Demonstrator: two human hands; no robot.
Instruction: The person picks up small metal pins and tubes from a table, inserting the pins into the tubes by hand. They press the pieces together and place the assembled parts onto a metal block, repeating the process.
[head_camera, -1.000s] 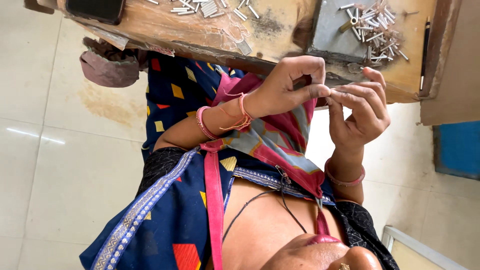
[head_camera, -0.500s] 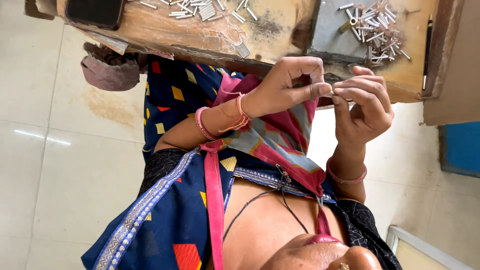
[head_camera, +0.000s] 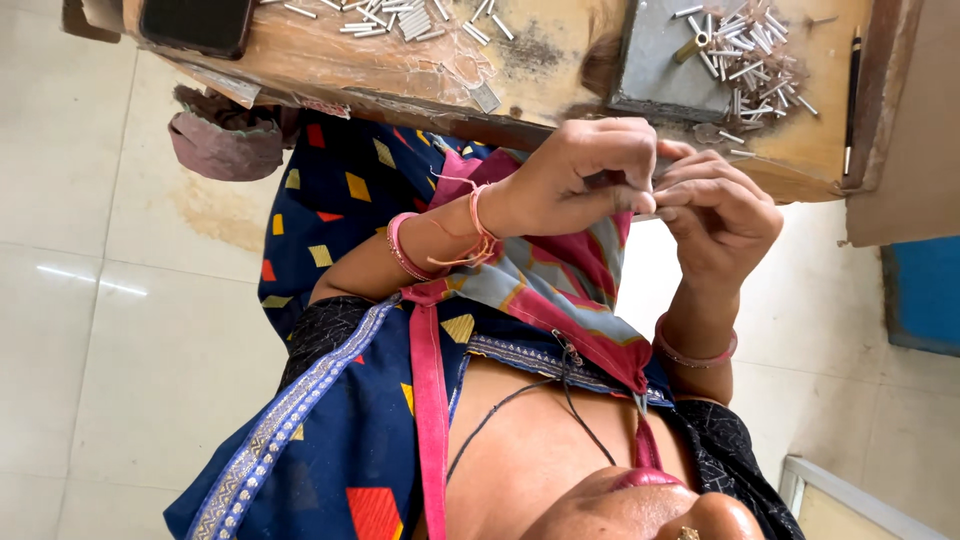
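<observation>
My left hand (head_camera: 585, 175), with pink bangles and a thread at the wrist, meets my right hand (head_camera: 720, 215) fingertip to fingertip just below the edge of the wooden table (head_camera: 560, 60). Both pinch a small metal piece (head_camera: 648, 207) that the fingers mostly hide. Straight above the hands a heap of short silver pins (head_camera: 750, 50) lies on and beside a grey metal plate (head_camera: 650, 70), with one brass tube (head_camera: 690, 48) among them. My dark blue patterned clothing fills the lower view.
A second scatter of silver pins (head_camera: 400, 15) lies on the table to the left, next to a black phone (head_camera: 195, 22). A black pen (head_camera: 852, 90) rests along the table's right rim. A brownish cloth bundle (head_camera: 225, 140) hangs under the table. Pale floor tiles lie on both sides.
The two hands stay together at the table's edge. Only the fingertips have shifted a little around the small piece.
</observation>
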